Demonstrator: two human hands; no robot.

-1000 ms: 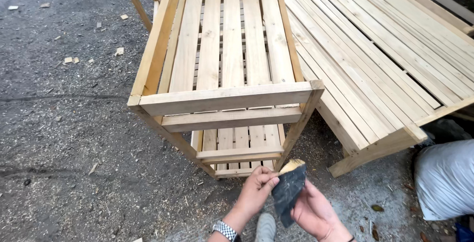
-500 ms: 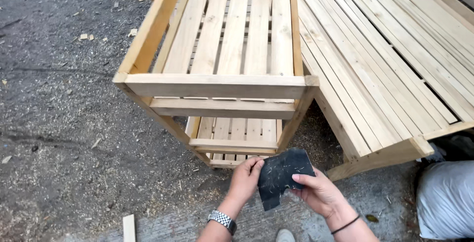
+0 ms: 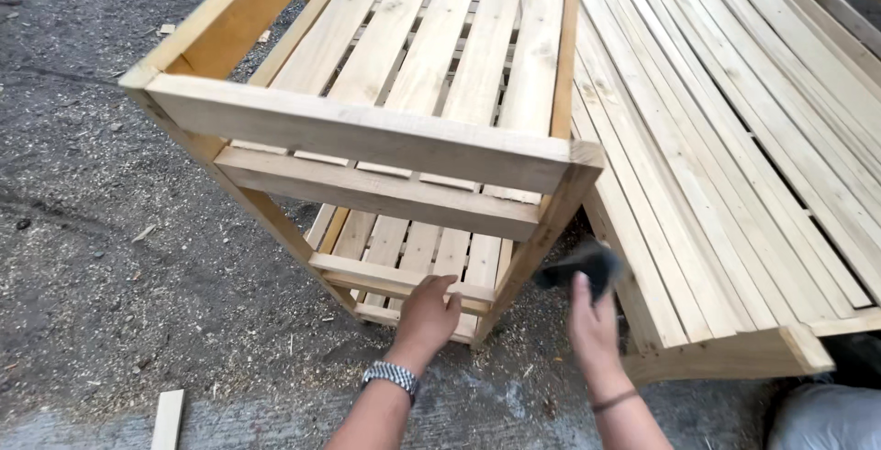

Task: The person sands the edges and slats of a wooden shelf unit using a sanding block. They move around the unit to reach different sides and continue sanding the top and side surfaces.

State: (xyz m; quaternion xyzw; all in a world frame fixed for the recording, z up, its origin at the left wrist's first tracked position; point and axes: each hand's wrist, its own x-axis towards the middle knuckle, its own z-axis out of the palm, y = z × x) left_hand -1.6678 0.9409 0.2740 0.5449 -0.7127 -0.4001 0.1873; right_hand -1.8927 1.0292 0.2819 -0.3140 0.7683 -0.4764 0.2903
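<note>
A light wooden slatted bench frame (image 3: 367, 133) lies on its side on the ground in front of me. My left hand (image 3: 429, 312), with a metal watch on the wrist, rests its fingers on the lowest rail of the frame. My right hand (image 3: 592, 322) holds a dark sheet of sandpaper (image 3: 578, 266) against the frame's right corner post; the sheet is blurred by motion.
A second slatted wooden piece (image 3: 734, 166) lies flat to the right, touching the frame. The ground (image 3: 92, 257) is dark and gritty, strewn with sawdust. A small wood offcut (image 3: 167, 418) lies at the lower left. Grey cloth (image 3: 826, 418) shows at the bottom right.
Both hands have moved up to the frame. The left hand let go of the sandpaper and went to the lowest rail; the right hand carried the sheet to the corner post.
</note>
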